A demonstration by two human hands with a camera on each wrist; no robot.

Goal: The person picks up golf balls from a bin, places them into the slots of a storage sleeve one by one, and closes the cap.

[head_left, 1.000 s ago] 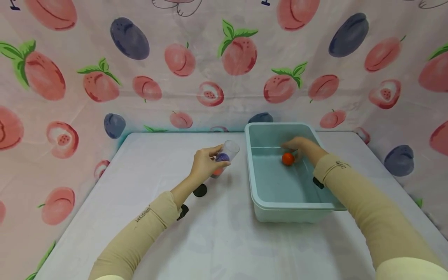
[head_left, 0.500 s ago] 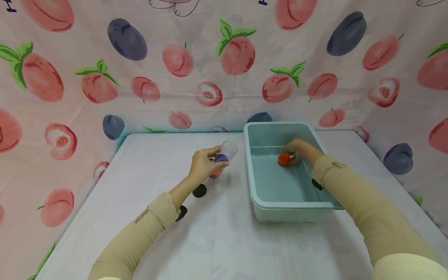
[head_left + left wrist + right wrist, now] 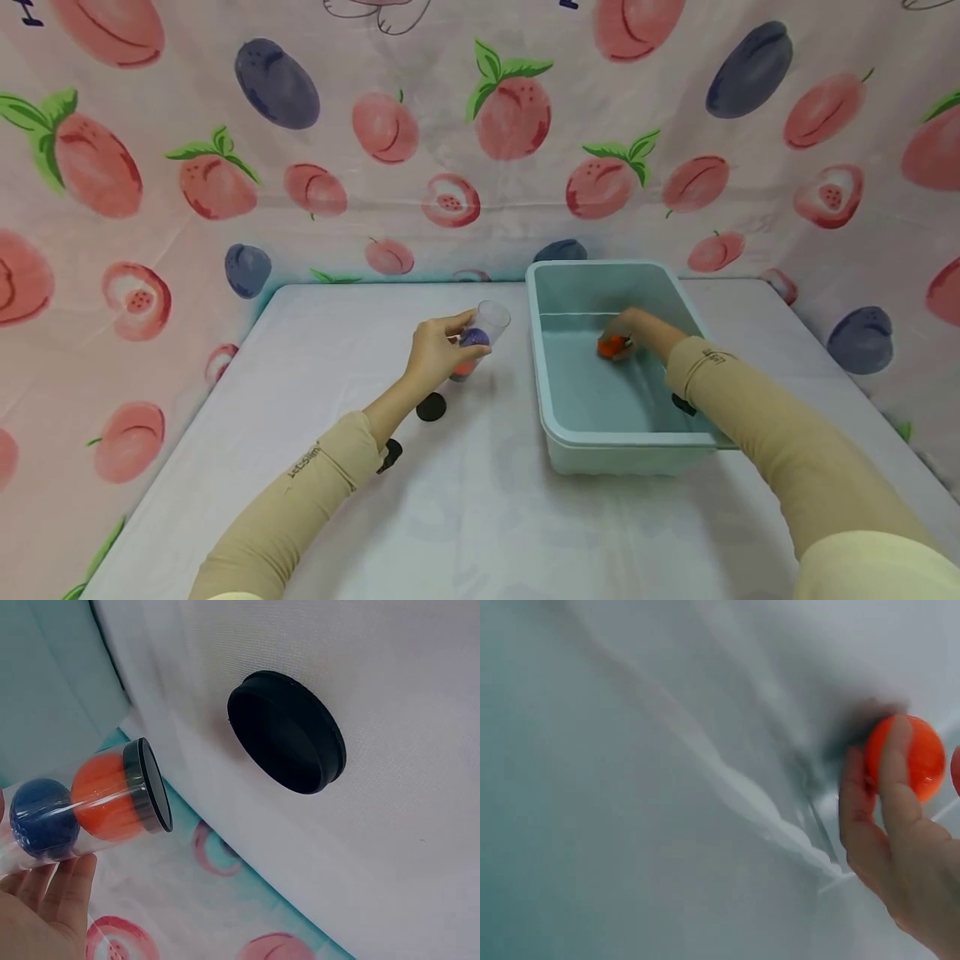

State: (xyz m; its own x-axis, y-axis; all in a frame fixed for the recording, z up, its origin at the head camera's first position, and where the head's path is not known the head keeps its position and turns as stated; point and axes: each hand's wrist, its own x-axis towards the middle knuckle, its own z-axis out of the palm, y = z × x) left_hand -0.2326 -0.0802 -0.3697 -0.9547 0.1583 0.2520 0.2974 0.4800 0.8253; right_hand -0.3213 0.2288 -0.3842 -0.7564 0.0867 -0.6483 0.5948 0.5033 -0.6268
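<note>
My left hand (image 3: 437, 352) grips a clear plastic tube (image 3: 497, 315), tilted above the table with its open end up and to the right. Inside are a blue ball (image 3: 43, 819) and an orange ball (image 3: 107, 799), which lies against the black cap (image 3: 147, 784) closing the lower end. A loose black cap (image 3: 281, 735) rests on the table below this hand. Reaching into the light-blue tub (image 3: 592, 440), my right hand (image 3: 637, 327) holds another orange ball (image 3: 928, 761) between fingers and thumb, low in the tub. The thumb barely shows in the right wrist view.
The tub's raised walls surround the right hand. A white cloth (image 3: 465, 500) covers the table, and a fruit-print curtain (image 3: 450, 125) hangs behind it. A dark wrist camera (image 3: 390, 455) sits under the left cuff.
In the tub, the orange ball shifted slightly left, and my right hand has closed its fingers over it. My left hand and the tube have stayed nearly still.
</note>
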